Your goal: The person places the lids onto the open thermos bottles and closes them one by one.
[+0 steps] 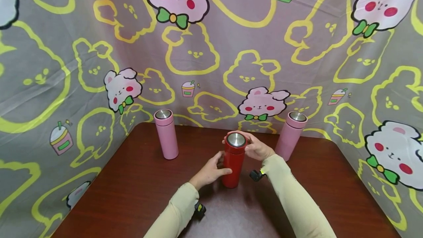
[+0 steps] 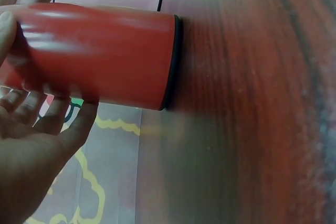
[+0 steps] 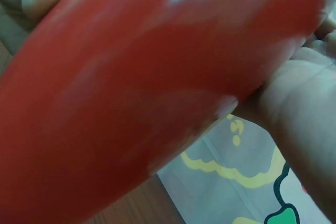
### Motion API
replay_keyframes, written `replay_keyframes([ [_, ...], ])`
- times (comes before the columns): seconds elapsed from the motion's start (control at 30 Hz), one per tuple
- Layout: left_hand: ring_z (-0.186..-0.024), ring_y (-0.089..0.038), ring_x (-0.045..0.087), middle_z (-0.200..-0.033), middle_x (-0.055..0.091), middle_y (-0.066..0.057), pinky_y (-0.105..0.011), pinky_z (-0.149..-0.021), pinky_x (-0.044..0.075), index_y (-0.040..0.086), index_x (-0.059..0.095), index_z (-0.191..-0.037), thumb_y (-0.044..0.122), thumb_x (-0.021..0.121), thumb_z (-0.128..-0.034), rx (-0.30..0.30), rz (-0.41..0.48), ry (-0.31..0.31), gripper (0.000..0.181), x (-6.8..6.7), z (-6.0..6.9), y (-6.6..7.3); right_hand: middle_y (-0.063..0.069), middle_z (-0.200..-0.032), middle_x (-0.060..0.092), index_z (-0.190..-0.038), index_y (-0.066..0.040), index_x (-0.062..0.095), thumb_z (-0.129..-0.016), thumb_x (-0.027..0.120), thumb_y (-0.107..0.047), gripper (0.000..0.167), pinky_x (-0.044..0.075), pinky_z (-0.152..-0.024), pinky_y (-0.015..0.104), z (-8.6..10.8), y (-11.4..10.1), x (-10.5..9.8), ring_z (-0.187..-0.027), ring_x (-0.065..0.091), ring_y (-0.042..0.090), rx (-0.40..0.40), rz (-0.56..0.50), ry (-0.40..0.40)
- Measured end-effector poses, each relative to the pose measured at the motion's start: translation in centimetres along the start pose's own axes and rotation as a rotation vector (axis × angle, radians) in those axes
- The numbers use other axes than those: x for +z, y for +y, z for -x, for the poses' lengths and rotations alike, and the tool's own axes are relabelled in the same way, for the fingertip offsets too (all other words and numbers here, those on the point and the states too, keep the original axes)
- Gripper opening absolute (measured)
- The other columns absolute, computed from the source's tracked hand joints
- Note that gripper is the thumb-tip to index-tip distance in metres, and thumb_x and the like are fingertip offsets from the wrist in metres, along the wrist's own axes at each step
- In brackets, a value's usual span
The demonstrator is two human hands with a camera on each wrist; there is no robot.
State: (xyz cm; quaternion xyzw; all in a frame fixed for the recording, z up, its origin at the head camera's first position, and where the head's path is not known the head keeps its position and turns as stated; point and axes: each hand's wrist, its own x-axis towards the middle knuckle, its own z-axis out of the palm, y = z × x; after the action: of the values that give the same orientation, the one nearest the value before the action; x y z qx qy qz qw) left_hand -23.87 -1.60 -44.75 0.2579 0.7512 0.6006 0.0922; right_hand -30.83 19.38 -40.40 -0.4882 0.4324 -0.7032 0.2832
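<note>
A red thermos bottle (image 1: 233,166) with a steel-topped red lid stands nearly upright between both hands. My left hand (image 1: 209,171) holds its body from the left, thumb across the near side and fingers behind. My right hand (image 1: 259,150) grips the upper part by the lid, its fingers reaching round the back. In the left wrist view the black-rimmed base of the bottle (image 2: 105,53) shows close to the tabletop; whether it touches is unclear. The red body (image 3: 157,77) fills most of the right wrist view and hides part of the fingers.
One pink thermos bottle (image 1: 167,139) stands at the back left of the brown table (image 1: 132,194). Another pink thermos bottle (image 1: 290,139) stands at the back right, just behind the right hand. A cartoon-patterned cloth (image 1: 211,83) hangs around the table's back and sides.
</note>
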Motion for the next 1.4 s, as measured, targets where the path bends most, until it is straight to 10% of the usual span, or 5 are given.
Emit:
replay_keyframes([
  [0.23, -0.117, -0.031, 0.052, -0.129, 0.053, -0.015, -0.043, -0.098, 0.042, 0.002, 0.038, -0.138, 0.015, 0.071, -0.0854, -0.014, 0.000, 0.009, 0.063, 0.2, -0.7, -2.6, 0.012, -0.132, 0.054, -0.137, -0.006, 0.044, -0.088, 0.065, -0.024, 0.056, 0.035, -0.104, 0.044, 0.6, 0.2, 0.7, -0.122, 0.048, 0.027, -0.018, 0.103, 0.114],
  [1.17, -0.114, -0.027, 0.055, -0.125, 0.057, -0.012, -0.040, -0.096, 0.044, 0.007, 0.042, -0.135, 0.013, 0.071, -0.0852, 0.038, 0.034, 0.019, 0.058, 0.5, -0.6, -3.0, -0.004, -0.114, 0.064, -0.134, 0.002, 0.048, -0.082, 0.074, -0.034, 0.069, 0.050, -0.083, 0.028, 2.0, 0.1, 3.9, -0.101, 0.058, 0.015, 0.016, 0.674, 0.595],
  [1.4, -0.114, -0.027, 0.055, -0.126, 0.056, -0.012, -0.043, -0.096, 0.043, 0.007, 0.040, -0.137, 0.010, 0.070, -0.0860, 0.021, 0.040, 0.012, 0.059, 0.4, -0.6, -2.8, 0.020, -0.118, 0.060, -0.134, 0.008, 0.045, -0.085, 0.071, -0.025, 0.064, 0.048, -0.087, 0.039, 1.3, -1.7, 6.2, -0.101, 0.056, 0.012, 0.053, 0.778, 0.621],
])
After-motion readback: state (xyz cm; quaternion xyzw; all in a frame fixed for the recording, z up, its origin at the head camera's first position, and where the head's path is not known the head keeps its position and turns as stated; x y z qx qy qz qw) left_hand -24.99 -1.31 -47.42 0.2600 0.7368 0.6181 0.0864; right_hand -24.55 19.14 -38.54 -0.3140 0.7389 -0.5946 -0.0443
